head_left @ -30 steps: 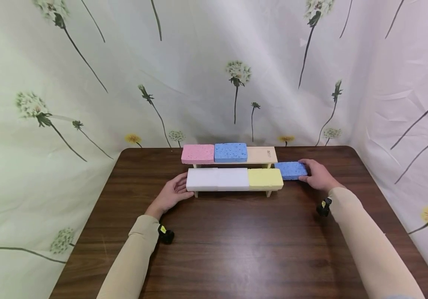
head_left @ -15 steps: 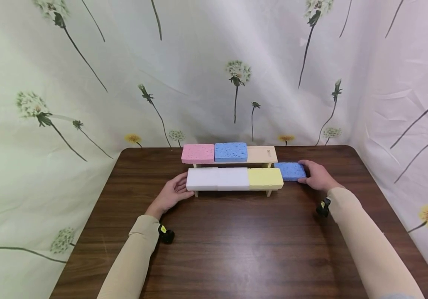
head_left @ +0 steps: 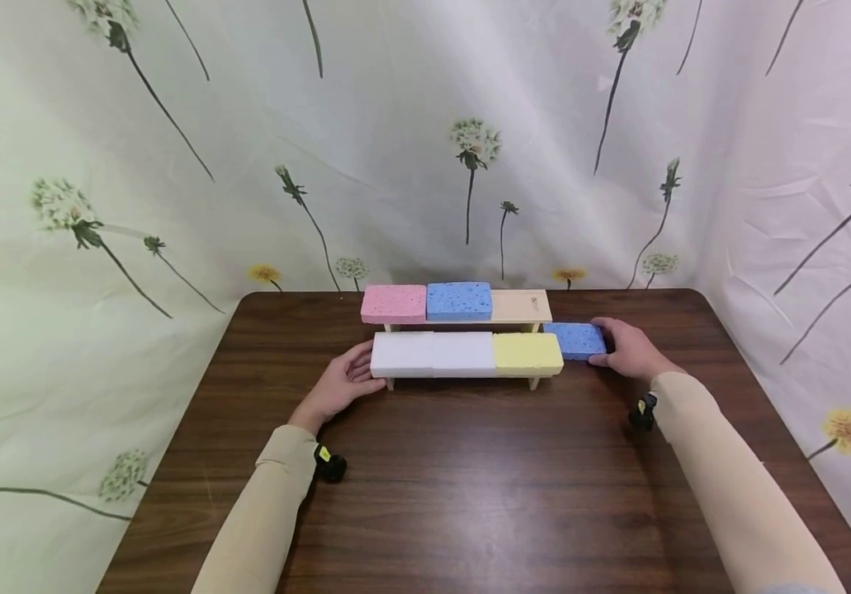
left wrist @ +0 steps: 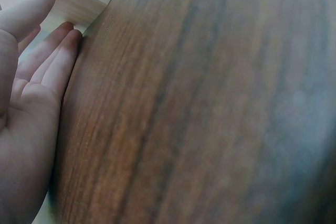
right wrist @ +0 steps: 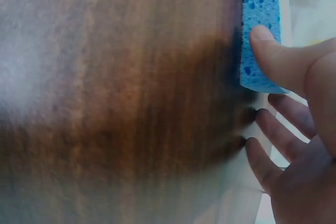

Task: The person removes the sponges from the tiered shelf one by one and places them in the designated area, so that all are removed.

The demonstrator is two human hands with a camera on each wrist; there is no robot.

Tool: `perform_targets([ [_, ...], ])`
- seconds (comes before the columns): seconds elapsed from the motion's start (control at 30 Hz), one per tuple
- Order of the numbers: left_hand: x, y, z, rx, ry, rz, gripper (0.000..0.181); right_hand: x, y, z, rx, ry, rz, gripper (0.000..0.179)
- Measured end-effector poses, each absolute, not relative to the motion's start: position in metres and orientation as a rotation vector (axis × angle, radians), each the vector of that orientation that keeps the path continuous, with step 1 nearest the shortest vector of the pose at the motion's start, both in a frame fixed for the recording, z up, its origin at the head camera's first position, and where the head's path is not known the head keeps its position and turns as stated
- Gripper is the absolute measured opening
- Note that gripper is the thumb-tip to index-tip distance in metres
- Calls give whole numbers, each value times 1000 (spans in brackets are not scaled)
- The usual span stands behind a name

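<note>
My left hand (head_left: 339, 386) is at the left end of a low wooden stand (head_left: 520, 307), its fingers nearly straight and touching the stand's pale wood leg (left wrist: 79, 1) in the left wrist view. My right hand (head_left: 629, 351) holds a blue sponge (head_left: 575, 341) by its right end, the thumb (right wrist: 268, 51) on the front face. This sponge lies low beside the stand, its left end at the stand's right side. On the front step rest two white sponges (head_left: 432, 355) and a yellow sponge (head_left: 528, 354). A pink sponge (head_left: 394, 304) and another blue sponge (head_left: 459, 301) lie on the back step.
The stand is on a dark wooden table (head_left: 470, 487), near its far edge. Behind and at the sides hangs a white cloth (head_left: 395, 124) printed with dandelions. Bare wood shows at the right end of the back step.
My right hand and the blue sponge have shifted slightly to the left, towards the stand. The left hand and the stand stay in place.
</note>
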State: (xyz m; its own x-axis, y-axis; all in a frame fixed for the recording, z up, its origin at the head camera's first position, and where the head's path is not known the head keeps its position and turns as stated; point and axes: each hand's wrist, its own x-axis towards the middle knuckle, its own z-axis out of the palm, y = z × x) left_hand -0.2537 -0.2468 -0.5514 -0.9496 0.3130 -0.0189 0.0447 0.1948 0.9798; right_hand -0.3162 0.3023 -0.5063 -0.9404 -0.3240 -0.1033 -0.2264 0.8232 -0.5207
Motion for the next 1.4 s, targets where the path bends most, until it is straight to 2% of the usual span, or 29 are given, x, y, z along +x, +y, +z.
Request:
perform_targets([
  [0.53,-255,-249,-550,311,2239,1831,85,-314,299,-476,-382,2809,-856,89],
  [0.97,-252,-249,-553,324,2231,1837,86,-304,263,-441,-540,2828,-992,88],
  [1.4,-253,-248,-552,315,2232,1832,86,-311,224,-429,-694,2868,-1002,88],
])
